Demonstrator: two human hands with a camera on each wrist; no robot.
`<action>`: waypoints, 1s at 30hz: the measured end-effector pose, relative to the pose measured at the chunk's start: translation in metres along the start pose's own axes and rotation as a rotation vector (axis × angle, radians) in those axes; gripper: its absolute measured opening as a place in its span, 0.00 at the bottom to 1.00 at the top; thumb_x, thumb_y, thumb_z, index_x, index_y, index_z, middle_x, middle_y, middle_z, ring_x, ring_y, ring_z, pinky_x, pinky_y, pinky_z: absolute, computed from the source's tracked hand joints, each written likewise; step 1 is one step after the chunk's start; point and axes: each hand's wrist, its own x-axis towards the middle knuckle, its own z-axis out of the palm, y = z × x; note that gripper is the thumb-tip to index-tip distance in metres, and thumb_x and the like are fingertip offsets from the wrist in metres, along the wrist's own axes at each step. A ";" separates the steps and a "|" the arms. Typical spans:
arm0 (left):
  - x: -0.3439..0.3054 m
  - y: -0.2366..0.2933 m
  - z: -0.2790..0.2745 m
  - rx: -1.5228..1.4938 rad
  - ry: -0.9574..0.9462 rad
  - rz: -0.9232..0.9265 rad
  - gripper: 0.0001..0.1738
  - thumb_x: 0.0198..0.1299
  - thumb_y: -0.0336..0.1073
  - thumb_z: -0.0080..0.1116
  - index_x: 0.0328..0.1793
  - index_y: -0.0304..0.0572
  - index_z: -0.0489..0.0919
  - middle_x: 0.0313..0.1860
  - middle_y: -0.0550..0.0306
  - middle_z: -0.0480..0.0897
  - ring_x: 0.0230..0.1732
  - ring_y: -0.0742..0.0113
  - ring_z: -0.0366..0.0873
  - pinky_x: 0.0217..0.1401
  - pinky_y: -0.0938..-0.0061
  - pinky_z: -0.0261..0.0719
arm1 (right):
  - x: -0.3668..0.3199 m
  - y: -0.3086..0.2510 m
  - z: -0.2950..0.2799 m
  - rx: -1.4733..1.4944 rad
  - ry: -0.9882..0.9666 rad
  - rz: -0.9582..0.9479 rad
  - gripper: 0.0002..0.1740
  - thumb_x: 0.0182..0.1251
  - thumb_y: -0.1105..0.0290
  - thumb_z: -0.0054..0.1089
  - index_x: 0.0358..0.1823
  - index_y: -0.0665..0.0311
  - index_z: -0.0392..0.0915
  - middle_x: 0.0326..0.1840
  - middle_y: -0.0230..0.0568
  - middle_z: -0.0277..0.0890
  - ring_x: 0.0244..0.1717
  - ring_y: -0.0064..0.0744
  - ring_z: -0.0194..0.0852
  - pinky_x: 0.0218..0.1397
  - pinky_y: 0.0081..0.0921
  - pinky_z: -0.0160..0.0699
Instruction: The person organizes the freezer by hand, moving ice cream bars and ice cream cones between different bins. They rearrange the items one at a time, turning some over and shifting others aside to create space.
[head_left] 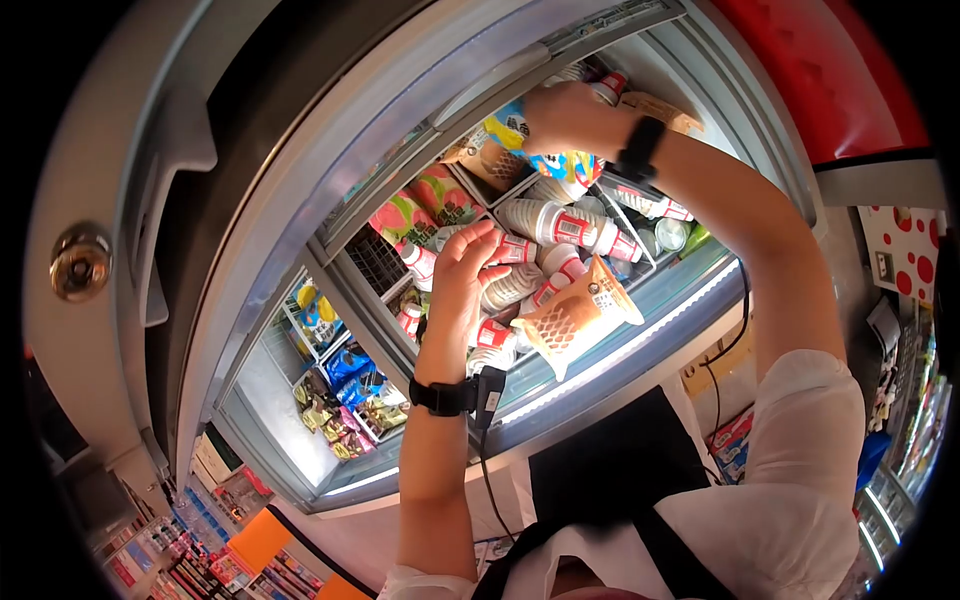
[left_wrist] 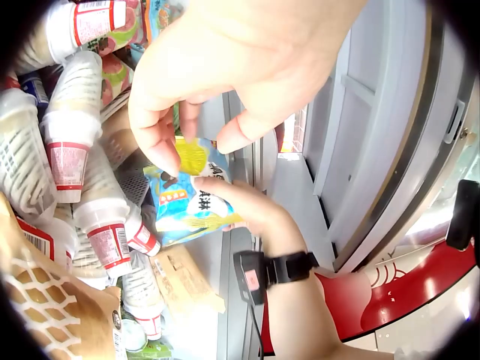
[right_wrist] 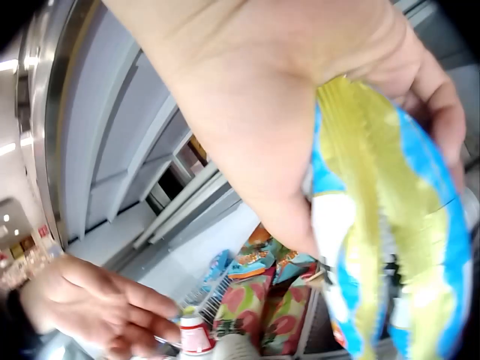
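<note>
Inside an open chest freezer, my right hand (head_left: 578, 120) grips a blue-and-yellow ice cream packet (right_wrist: 375, 217), thumb on one face and fingers round the other side. The packet hangs at the far part of the freezer. My left hand (head_left: 462, 272) is held over the ice cream cones (head_left: 545, 222), fingers loosely bent with nothing in them. In the left wrist view its fingertips overlap the top of the packet. Several white-wrapped cones with red-and-white labels lie in a heap below. A tan packet with a lattice print (head_left: 582, 318) lies on the near side of them.
Pink-and-green packets (head_left: 440, 195) lie left of the cones. Wire baskets (head_left: 372, 262) divide the stock. A frame bar (head_left: 365, 300) separates a left section with blue packets (head_left: 352, 372). The freezer's near rim (head_left: 640, 345) runs before my body; a cable hangs from each wrist camera.
</note>
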 end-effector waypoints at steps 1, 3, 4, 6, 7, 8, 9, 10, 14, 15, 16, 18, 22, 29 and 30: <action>0.001 -0.002 0.000 -0.018 0.018 0.016 0.22 0.62 0.42 0.60 0.58 0.39 0.72 0.52 0.56 0.77 0.51 0.63 0.78 0.53 0.66 0.75 | -0.017 -0.005 -0.009 0.122 -0.099 0.072 0.30 0.47 0.54 0.62 0.46 0.71 0.78 0.36 0.50 0.82 0.38 0.43 0.83 0.34 0.37 0.79; 0.000 -0.004 0.001 -0.154 0.057 0.036 0.25 0.60 0.46 0.62 0.59 0.40 0.72 0.51 0.56 0.78 0.52 0.61 0.78 0.54 0.65 0.76 | -0.030 0.006 0.003 0.553 -0.341 0.006 0.47 0.49 0.42 0.62 0.57 0.79 0.66 0.38 0.52 0.82 0.39 0.41 0.82 0.39 0.32 0.79; -0.001 -0.002 0.003 -0.222 0.076 0.045 0.27 0.59 0.48 0.63 0.59 0.41 0.72 0.51 0.56 0.78 0.52 0.60 0.78 0.54 0.64 0.76 | -0.051 -0.004 -0.009 0.718 -0.382 -0.068 0.52 0.50 0.37 0.61 0.59 0.82 0.61 0.40 0.52 0.81 0.39 0.41 0.81 0.42 0.30 0.79; -0.007 0.009 0.005 -0.247 0.019 0.072 0.32 0.56 0.54 0.65 0.59 0.42 0.71 0.52 0.56 0.78 0.53 0.61 0.78 0.55 0.66 0.77 | -0.072 -0.032 -0.002 0.898 -0.393 -0.264 0.55 0.50 0.31 0.59 0.60 0.79 0.61 0.50 0.58 0.76 0.50 0.47 0.78 0.50 0.32 0.78; -0.009 0.012 0.006 -0.264 0.042 0.088 0.32 0.57 0.55 0.64 0.59 0.43 0.71 0.53 0.55 0.78 0.53 0.61 0.78 0.55 0.66 0.78 | -0.077 -0.043 0.006 0.870 -0.363 -0.318 0.57 0.51 0.29 0.56 0.62 0.79 0.59 0.54 0.60 0.73 0.53 0.48 0.76 0.52 0.35 0.78; -0.012 0.012 0.004 -0.279 0.067 0.098 0.31 0.58 0.55 0.63 0.60 0.43 0.71 0.54 0.55 0.78 0.53 0.62 0.78 0.55 0.67 0.78 | -0.080 -0.053 0.011 0.846 -0.337 -0.370 0.59 0.52 0.26 0.52 0.64 0.79 0.58 0.57 0.63 0.70 0.56 0.49 0.73 0.53 0.37 0.78; -0.006 0.008 -0.004 -0.348 0.105 0.157 0.28 0.63 0.52 0.58 0.60 0.42 0.70 0.48 0.56 0.80 0.47 0.66 0.81 0.47 0.70 0.83 | -0.072 -0.055 0.011 1.075 -0.492 -0.413 0.59 0.54 0.25 0.48 0.65 0.78 0.57 0.59 0.64 0.67 0.58 0.51 0.71 0.53 0.39 0.78; -0.008 0.012 -0.013 -0.464 0.003 0.135 0.26 0.64 0.50 0.57 0.60 0.42 0.71 0.49 0.54 0.81 0.47 0.64 0.82 0.49 0.69 0.84 | -0.062 -0.051 0.005 1.300 -0.648 -0.455 0.59 0.56 0.24 0.43 0.67 0.78 0.55 0.62 0.64 0.65 0.60 0.52 0.69 0.53 0.40 0.78; -0.017 0.021 -0.007 -0.598 0.001 0.099 0.23 0.66 0.47 0.55 0.60 0.42 0.73 0.53 0.53 0.81 0.50 0.62 0.81 0.53 0.66 0.83 | 0.026 -0.020 0.057 0.972 -0.345 -0.234 0.34 0.71 0.41 0.39 0.58 0.65 0.74 0.51 0.46 0.77 0.47 0.38 0.76 0.47 0.33 0.79; -0.021 0.024 -0.001 -0.589 0.011 0.099 0.22 0.66 0.47 0.55 0.60 0.42 0.73 0.53 0.53 0.81 0.50 0.62 0.81 0.53 0.65 0.83 | 0.054 -0.015 0.073 0.369 -0.225 -0.461 0.21 0.68 0.57 0.48 0.55 0.58 0.78 0.53 0.42 0.77 0.52 0.42 0.76 0.54 0.33 0.76; -0.021 0.026 0.001 -0.578 0.017 0.103 0.22 0.66 0.46 0.54 0.60 0.42 0.73 0.53 0.53 0.81 0.50 0.61 0.81 0.53 0.64 0.82 | 0.060 -0.017 0.093 0.296 -0.122 -0.486 0.19 0.66 0.60 0.50 0.55 0.58 0.78 0.53 0.41 0.77 0.53 0.42 0.75 0.55 0.33 0.75; -0.025 0.025 -0.001 -0.571 -0.002 0.079 0.23 0.66 0.46 0.54 0.62 0.42 0.72 0.54 0.53 0.80 0.51 0.60 0.81 0.55 0.63 0.82 | 0.071 -0.019 0.127 0.147 0.082 -0.531 0.19 0.62 0.68 0.53 0.55 0.58 0.78 0.54 0.40 0.77 0.56 0.43 0.74 0.57 0.33 0.74; -0.027 0.026 -0.003 -0.591 -0.036 0.095 0.22 0.67 0.46 0.53 0.61 0.42 0.73 0.55 0.52 0.80 0.52 0.60 0.80 0.56 0.63 0.81 | 0.096 -0.022 0.149 -0.166 -0.138 -0.274 0.19 0.60 0.68 0.51 0.51 0.58 0.81 0.49 0.37 0.80 0.53 0.41 0.77 0.49 0.35 0.78; -0.023 0.025 -0.013 -0.602 -0.011 0.151 0.23 0.68 0.49 0.51 0.61 0.43 0.74 0.57 0.52 0.80 0.54 0.58 0.79 0.59 0.61 0.78 | 0.064 -0.027 0.115 0.064 -0.033 -0.367 0.13 0.53 0.71 0.53 0.37 0.63 0.85 0.39 0.48 0.83 0.42 0.49 0.82 0.37 0.44 0.80; -0.023 0.025 -0.015 -0.614 -0.041 0.152 0.23 0.68 0.49 0.51 0.62 0.43 0.74 0.57 0.52 0.79 0.55 0.58 0.79 0.59 0.61 0.77 | 0.044 -0.015 0.097 0.116 0.088 -0.364 0.11 0.55 0.73 0.51 0.34 0.66 0.83 0.36 0.51 0.82 0.40 0.51 0.81 0.37 0.43 0.81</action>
